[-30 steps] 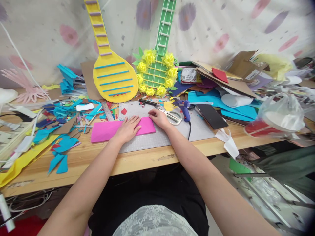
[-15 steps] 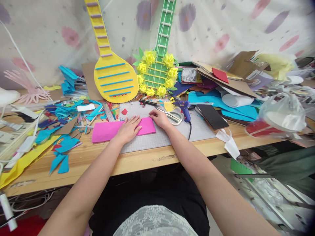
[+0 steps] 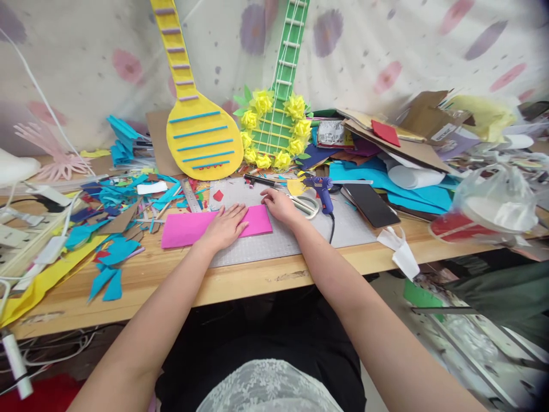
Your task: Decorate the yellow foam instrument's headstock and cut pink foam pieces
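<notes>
A long folded strip of bright pink paper lies across the grey cutting mat and past its left edge. My left hand rests flat on the strip, fingers spread and pointing away from me. By the strip's far right corner is my right hand, its fingers loosely bent and apart; whether the fingertips touch the paper I cannot tell. Scissors with pale handles lie just right of that hand, partly covered by it. Beyond them sits a blue hot glue gun with its cord trailing down.
Against the patterned curtain lean a yellow paper lute and a green one with yellow flowers. Blue paper scraps pile up at left. A black phone, a white paper piece and a bagged tub stand right.
The view has shifted very slightly. My left hand stays flat on the pink paper, and my right hand's fingers have lifted a little at the corner.
</notes>
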Tool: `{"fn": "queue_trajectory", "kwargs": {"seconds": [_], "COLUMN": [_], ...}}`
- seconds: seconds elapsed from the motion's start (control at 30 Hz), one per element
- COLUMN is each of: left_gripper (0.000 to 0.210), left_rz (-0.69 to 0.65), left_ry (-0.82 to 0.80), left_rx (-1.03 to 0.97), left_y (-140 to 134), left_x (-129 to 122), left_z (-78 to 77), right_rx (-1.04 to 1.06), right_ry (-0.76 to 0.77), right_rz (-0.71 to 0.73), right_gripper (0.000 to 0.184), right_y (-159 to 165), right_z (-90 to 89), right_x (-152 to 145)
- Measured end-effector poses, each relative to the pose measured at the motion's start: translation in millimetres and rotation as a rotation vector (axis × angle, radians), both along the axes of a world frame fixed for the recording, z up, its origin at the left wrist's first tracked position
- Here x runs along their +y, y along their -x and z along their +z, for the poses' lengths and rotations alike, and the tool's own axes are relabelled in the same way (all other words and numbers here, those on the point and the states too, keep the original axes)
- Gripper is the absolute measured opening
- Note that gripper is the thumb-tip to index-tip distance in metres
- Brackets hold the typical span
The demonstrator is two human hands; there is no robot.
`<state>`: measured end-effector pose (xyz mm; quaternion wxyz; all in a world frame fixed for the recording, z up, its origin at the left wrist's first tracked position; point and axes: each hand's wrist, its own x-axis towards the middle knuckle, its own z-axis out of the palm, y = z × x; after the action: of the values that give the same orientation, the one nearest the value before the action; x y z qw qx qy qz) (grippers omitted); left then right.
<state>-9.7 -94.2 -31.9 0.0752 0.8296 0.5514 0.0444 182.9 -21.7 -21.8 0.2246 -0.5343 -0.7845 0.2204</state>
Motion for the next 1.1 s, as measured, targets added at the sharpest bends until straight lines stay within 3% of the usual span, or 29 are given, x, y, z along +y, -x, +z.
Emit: {"fn": "queue_trajectory", "kwargs": {"seconds": [0.3, 0.5, 0.7, 0.9, 1.1], "left_gripper": [0.059, 0.058, 0.059, 0.058, 0.059], "left_rz": [-0.016, -0.010, -0.005, -0.006, 0.000], "left_ry": [0.011, 0.003, 0.001, 0.001, 0.010], "left_rx": [0.004, 0.002, 0.027, 0.018, 0.039], "left_y": [2, 1, 0, 1, 0], "left_x": [0, 0, -1, 0, -1], "left_z": [-0.1, -1.4, -0.7, -1.2, 1.1], "right_rx": [-0.524, -0.687, -0.523, -0.128, 0.079], "right_ry": [0.189, 0.227, 0.257, 0.497, 0.646], "right_rz": [0.268, 0.372, 0.343, 0.190, 0.073], "right_gripper": [0.030, 0.033, 0.018, 0.001, 0.014], "right_y": [20, 31, 30, 19, 15], "right_z": [38.3, 57.6, 63.5, 49.5, 39.0], "right_x": [16, 19, 20, 31, 36]}}
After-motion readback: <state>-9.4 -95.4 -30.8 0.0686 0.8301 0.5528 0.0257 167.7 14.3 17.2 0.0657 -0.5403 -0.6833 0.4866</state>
